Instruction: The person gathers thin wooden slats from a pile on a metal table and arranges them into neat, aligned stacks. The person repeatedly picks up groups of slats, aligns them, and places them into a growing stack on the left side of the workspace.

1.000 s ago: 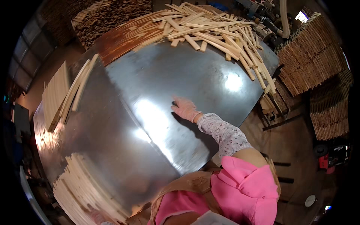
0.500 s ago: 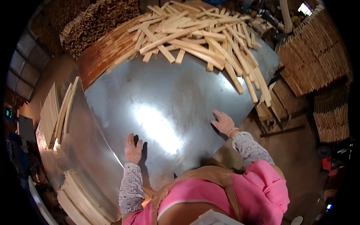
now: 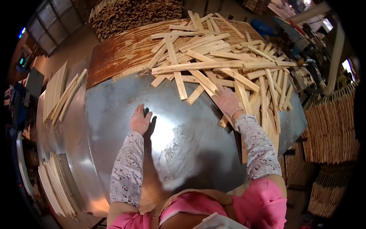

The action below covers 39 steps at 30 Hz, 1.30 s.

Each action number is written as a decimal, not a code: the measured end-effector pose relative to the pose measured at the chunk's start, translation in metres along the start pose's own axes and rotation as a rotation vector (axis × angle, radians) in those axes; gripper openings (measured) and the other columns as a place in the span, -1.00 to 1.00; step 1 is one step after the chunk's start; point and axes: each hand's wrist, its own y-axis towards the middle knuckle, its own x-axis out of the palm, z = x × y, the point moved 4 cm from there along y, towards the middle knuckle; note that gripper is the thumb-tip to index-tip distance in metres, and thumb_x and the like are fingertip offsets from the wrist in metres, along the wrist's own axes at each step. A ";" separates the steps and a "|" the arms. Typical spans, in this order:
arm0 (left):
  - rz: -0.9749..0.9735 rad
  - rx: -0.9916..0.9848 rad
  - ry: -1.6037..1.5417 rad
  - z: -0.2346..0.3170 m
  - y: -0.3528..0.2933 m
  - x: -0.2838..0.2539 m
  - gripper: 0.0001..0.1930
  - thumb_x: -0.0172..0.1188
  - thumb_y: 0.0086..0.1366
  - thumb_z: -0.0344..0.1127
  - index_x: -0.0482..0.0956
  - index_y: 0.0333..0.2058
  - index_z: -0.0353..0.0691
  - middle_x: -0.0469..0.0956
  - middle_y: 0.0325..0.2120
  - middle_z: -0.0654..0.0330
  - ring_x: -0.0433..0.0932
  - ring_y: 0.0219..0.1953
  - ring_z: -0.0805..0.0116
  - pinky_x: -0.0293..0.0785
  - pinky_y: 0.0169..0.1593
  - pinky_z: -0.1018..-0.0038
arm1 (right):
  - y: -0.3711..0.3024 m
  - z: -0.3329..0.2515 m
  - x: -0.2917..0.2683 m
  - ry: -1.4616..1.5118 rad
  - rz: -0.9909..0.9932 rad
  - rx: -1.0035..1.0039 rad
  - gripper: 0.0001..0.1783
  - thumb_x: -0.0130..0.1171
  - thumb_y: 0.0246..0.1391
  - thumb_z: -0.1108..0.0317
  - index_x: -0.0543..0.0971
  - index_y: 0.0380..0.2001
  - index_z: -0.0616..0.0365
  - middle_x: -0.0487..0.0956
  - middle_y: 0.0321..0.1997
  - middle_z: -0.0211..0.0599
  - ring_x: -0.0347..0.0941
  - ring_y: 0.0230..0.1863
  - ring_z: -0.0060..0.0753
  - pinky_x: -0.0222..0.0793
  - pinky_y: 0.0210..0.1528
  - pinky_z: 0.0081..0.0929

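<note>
My right hand, in a pale pink knit glove, is at the near edge of a loose pile of wooden strips. Its fingers close over the near end of one strip; the fingertips are partly hidden among the wood. Left of it, my left hand, gloved alike, hovers over or rests on the grey metal tabletop. Nothing is in it, and its thumb and fingers are apart. The strips lie crossed at many angles, some pointing toward me on the right.
A worn brown board lies on the table's far left. Stacked strips and another bundle lie on the lower metal surface at left. Tall wood stacks stand at right, with another stack at the back.
My right hand has moved forward from the bare metal to the strips and closed on one. The left hand has gone forward too, still empty. The view has shifted, so the pile appears nearer.
</note>
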 end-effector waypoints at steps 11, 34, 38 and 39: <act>0.053 -0.022 0.389 0.038 0.299 0.012 -0.31 0.28 0.40 -0.10 0.34 0.40 -0.26 0.40 0.41 -0.13 0.46 0.37 -0.13 0.45 0.37 0.12 | 0.218 0.022 0.065 0.014 -0.241 0.247 -0.10 0.13 0.21 -0.42 0.66 0.19 0.23 0.65 0.23 0.19 0.56 0.31 0.13 0.45 0.35 -0.04; -0.817 0.227 0.461 0.033 -0.080 -0.009 -0.16 0.18 0.39 0.05 0.18 0.50 -0.27 0.64 0.06 -0.21 0.71 -0.03 -0.15 0.66 0.02 0.06 | -0.051 0.034 0.126 0.211 -0.440 -0.731 -0.27 0.29 0.15 -0.22 0.59 0.25 0.00 0.61 0.26 -0.01 0.48 0.32 0.18 0.36 0.41 0.12; -0.752 0.136 0.368 -0.024 -0.181 -0.023 -0.20 0.20 0.40 -0.02 0.19 0.52 -0.16 0.61 0.13 -0.18 0.68 0.02 -0.16 0.65 0.05 0.03 | -0.117 0.020 0.096 0.041 -0.571 -0.861 -0.16 0.33 0.06 -0.31 0.56 0.31 -0.06 0.64 0.19 -0.03 0.54 0.24 0.15 0.46 0.30 0.10; -0.612 0.051 0.313 -0.040 -0.171 -0.032 -0.20 0.21 0.39 -0.04 0.18 0.53 -0.12 0.60 0.14 -0.17 0.68 0.01 -0.18 0.65 0.05 0.01 | -0.121 0.023 0.098 0.141 -0.587 -0.817 -0.18 0.32 0.08 -0.30 0.58 0.29 -0.04 0.64 0.19 -0.02 0.55 0.24 0.12 0.47 0.29 0.06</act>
